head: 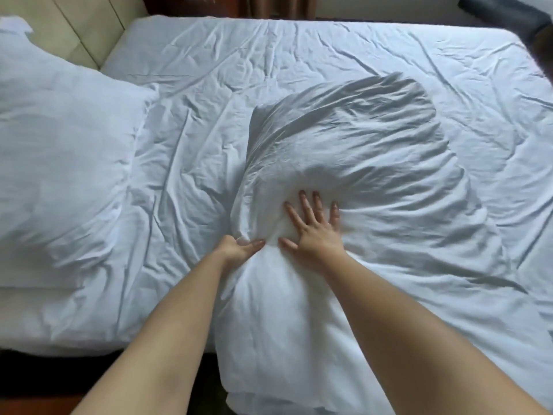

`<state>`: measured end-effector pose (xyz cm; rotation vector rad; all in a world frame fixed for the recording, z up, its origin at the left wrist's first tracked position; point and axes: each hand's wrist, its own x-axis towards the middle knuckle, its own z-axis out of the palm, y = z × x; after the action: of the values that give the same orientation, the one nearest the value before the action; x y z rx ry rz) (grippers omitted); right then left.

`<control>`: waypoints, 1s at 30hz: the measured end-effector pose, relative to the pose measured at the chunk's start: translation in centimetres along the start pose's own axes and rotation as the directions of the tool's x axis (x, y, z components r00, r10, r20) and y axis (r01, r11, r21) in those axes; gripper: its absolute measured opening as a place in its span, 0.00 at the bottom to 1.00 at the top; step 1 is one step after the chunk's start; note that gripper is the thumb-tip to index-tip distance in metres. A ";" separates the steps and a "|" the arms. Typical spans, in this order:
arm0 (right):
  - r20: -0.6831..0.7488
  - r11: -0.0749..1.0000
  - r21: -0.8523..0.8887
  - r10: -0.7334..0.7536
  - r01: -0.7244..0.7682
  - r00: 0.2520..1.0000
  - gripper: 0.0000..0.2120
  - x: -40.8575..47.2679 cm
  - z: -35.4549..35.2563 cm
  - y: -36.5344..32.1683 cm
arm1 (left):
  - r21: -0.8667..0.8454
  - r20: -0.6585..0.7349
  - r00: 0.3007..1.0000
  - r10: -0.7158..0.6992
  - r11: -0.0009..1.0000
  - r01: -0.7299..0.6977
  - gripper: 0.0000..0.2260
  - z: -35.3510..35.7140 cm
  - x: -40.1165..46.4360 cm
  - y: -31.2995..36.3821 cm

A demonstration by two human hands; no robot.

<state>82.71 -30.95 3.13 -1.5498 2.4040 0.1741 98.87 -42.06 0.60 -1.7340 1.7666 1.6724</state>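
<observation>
A white pillow in a loose, wrinkled white case point(353, 151) lies in the middle of the bed, its near end hanging over the bed's front edge. My left hand point(236, 250) grips a bunch of the case's fabric at the pillow's left side. My right hand point(314, 229) lies flat on top of the pillow with its fingers spread, pressing into it just to the right of my left hand.
A second white pillow point(59, 163) lies at the left, by the beige padded headboard point(68, 31). The wrinkled white sheet point(299, 55) covers the mattress. Dark floor point(45, 381) shows below the bed's near edge, and a dark object point(508, 10) sits at the far right corner.
</observation>
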 end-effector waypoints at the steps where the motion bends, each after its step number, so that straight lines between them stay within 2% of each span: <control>1: -0.012 1.000 -0.002 0.000 0.000 1.000 0.38 0.2 0.7 0.1 | -0.035 -0.005 1.000 -0.029 0.999 0.028 0.42 0.1 0.6 -0.1; 3: -0.018 1.000 0.009 -0.024 0.024 1.000 0.38 0.5 2.0 -0.1 | -0.056 -0.051 0.996 -0.073 0.996 0.070 0.40 0.4 1.2 0.1; 6: -0.053 0.997 0.035 -0.069 0.071 0.996 0.38 1.3 3.1 -0.7 | -0.147 -0.146 0.986 -0.075 0.988 0.054 0.44 0.8 2.3 0.8; 7: -0.072 0.996 0.040 -0.078 0.081 0.994 0.38 1.6 3.2 -0.8 | -0.163 -0.171 0.983 -0.060 0.986 0.031 0.46 1.0 2.6 1.1; 10: -0.143 0.996 0.049 -0.068 0.076 0.987 0.38 2.5 2.8 -0.6 | -0.153 -0.243 0.970 -0.025 0.988 -0.013 0.64 1.7 4.9 1.0; 11: -0.157 0.997 0.052 -0.052 0.061 0.986 0.38 2.8 2.6 -0.5 | -0.154 -0.250 0.968 -0.029 0.988 -0.010 0.66 1.9 5.9 0.6; 13: -0.187 0.998 0.060 0.000 0.012 0.982 0.39 3.0 2.3 -0.5 | -0.163 -0.243 0.969 -0.038 0.987 -0.003 0.64 1.7 5.2 1.5; 15: -0.200 0.996 0.078 0.065 -0.050 0.978 0.39 3.1 1.9 -0.6 | -0.160 -0.228 0.973 -0.040 0.987 0.003 0.56 1.4 3.7 3.0; 18: -0.171 0.996 0.072 0.061 -0.050 0.983 0.39 3.5 1.4 -0.5 | -0.122 -0.244 0.969 -0.045 0.992 0.015 0.47 1.3 4.3 3.5; 22: -0.113 0.999 0.047 0.032 -0.027 0.993 0.39 4.0 0.8 -0.1 | -0.130 -0.223 0.974 -0.027 0.992 -0.003 0.50 1.0 5.3 4.5; 27: -0.118 1.000 0.029 -0.008 0.011 0.993 0.38 5.3 -0.1 0.7 | -0.157 -0.220 0.975 -0.032 0.988 -0.003 0.44 1.0 6.4 5.8; 30: -0.131 0.999 0.028 -0.025 0.029 0.991 0.37 6.3 -0.2 0.9 | -0.173 -0.209 0.977 -0.046 0.985 0.009 0.51 0.6 6.7 6.2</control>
<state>79.41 -36.09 1.49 -1.6265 2.4710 0.0324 91.62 -47.41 -1.04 -2.0726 1.7161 1.7305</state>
